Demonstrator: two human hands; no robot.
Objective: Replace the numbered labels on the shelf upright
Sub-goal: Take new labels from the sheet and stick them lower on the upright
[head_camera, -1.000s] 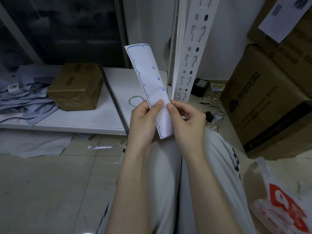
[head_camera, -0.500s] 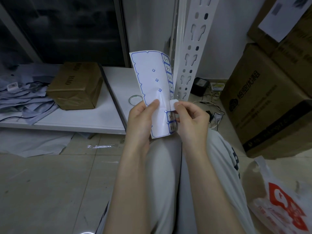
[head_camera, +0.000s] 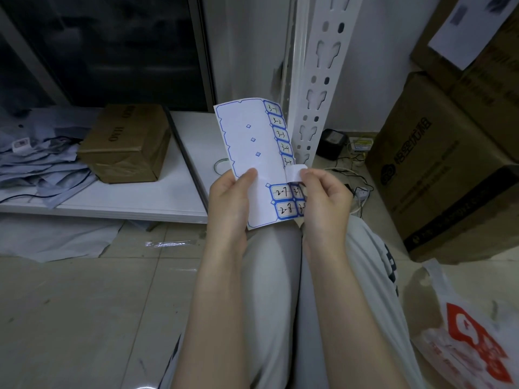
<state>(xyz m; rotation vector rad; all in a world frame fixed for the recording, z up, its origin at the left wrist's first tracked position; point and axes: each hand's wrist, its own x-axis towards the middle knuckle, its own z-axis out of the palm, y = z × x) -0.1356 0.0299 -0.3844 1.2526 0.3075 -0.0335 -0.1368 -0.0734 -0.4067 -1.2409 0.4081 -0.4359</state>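
The label sheet (head_camera: pixel 254 153) is thin backing paper, very light and floppy, so it needs support low down where it is held or it will curl; it creases easily. The stickers on it are small, blue-bordered and hand-numbered, 3-1 to about 3-5 down the right edge and 2-7 and 2-8 near the bottom. They are likely to be limp and tacky once lifted and prone to folding onto themselves, so each is best taken by 1 corner and peeled slowly, with the adhesive kept off the skin.

The left hand (head_camera: pixel 229 200) is closed on the sheet's lower left part, thumb pressed on the front face and the other fingers behind it, holding the sheet upright in front of the person's knees. The right hand (head_camera: pixel 323 197) pinches a peeling label (head_camera: pixel 295 172) between thumb and forefinger at the sheet's right edge, just below the 3-5 sticker; the lifted piece curls white side out above the fingertips, its lower end seemingly still on the backing. Which number it bears cannot be read.

The white slotted shelf upright (head_camera: pixel 316 88) stands just behind the sheet's right edge, near the right hand but not touched; no stickers are visible on it
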